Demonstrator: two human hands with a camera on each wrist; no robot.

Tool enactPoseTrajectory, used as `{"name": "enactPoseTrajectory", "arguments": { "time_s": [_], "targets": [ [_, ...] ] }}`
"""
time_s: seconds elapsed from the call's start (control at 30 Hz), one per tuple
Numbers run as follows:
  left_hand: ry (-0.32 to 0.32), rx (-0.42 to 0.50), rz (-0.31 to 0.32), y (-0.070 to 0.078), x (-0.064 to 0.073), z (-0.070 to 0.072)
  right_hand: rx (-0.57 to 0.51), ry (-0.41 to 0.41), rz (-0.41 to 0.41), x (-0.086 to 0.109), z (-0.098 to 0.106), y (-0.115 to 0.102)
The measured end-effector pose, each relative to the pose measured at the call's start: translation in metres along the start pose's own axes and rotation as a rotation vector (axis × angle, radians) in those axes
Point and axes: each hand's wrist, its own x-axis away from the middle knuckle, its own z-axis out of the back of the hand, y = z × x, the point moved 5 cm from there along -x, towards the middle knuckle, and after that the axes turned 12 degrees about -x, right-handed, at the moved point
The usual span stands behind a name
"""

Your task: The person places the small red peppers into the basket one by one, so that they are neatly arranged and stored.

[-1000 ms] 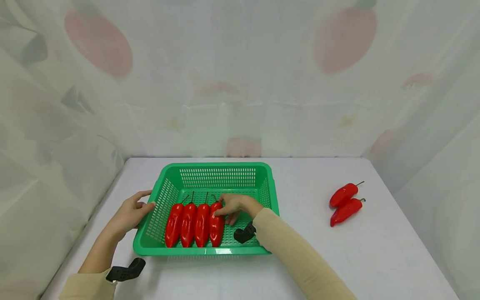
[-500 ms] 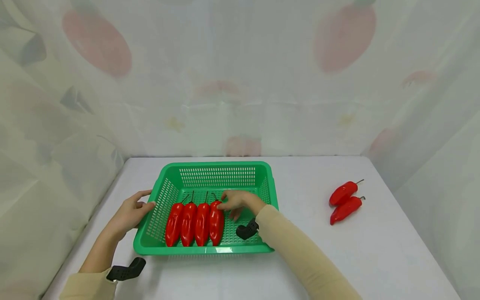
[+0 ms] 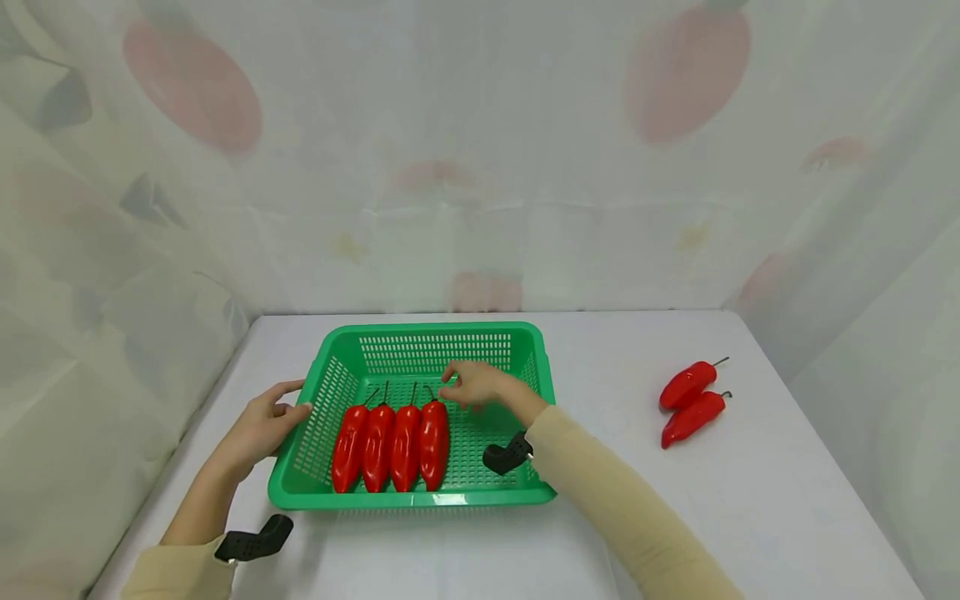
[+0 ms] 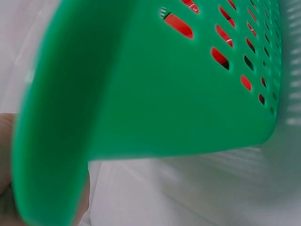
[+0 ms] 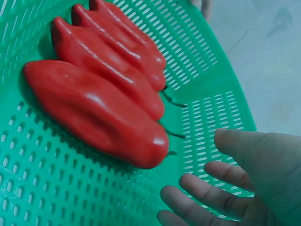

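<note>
Several glossy red chili peppers (image 3: 377,450) lie side by side in a green plastic basket (image 3: 405,502), stems pointing to the far side. At the basket's left rim, my left hand (image 3: 258,425) grips the edge between thumb and fingers; the left wrist view shows the rim close up, covering part of that hand. My right hand (image 3: 480,385) hovers inside the basket just beyond the rightmost pepper (image 3: 433,446). In the right wrist view, its fingers (image 5: 195,188) are spread and hold nothing, near that pepper's stem end.
Two more red peppers (image 3: 688,385) lie touching each other on the white tabletop (image 3: 615,367), right of the basket. A pale printed curtain (image 3: 480,233) stands behind the table and along both sides. A black wrist device (image 3: 253,542) is on the left cuff.
My right hand has let go of the rightmost pepper and moved up and slightly right, away from it. The left hand stays on the basket rim.
</note>
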Motion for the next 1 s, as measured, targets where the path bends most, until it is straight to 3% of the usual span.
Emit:
{"name": "enactPoseTrajectory", "arguments": {
  "time_s": [0.5, 1.0],
  "targets": [
    [0.005, -0.010, 0.003, -0.001, -0.001, 0.000, 0.131, 0.127, 0.193, 0.022, 0.018, -0.025],
    [0.010, -0.018, 0.012, 0.000, 0.000, 0.000, 0.004, 0.304, 0.295, 0.060, 0.048, -0.031]
  ]
}}
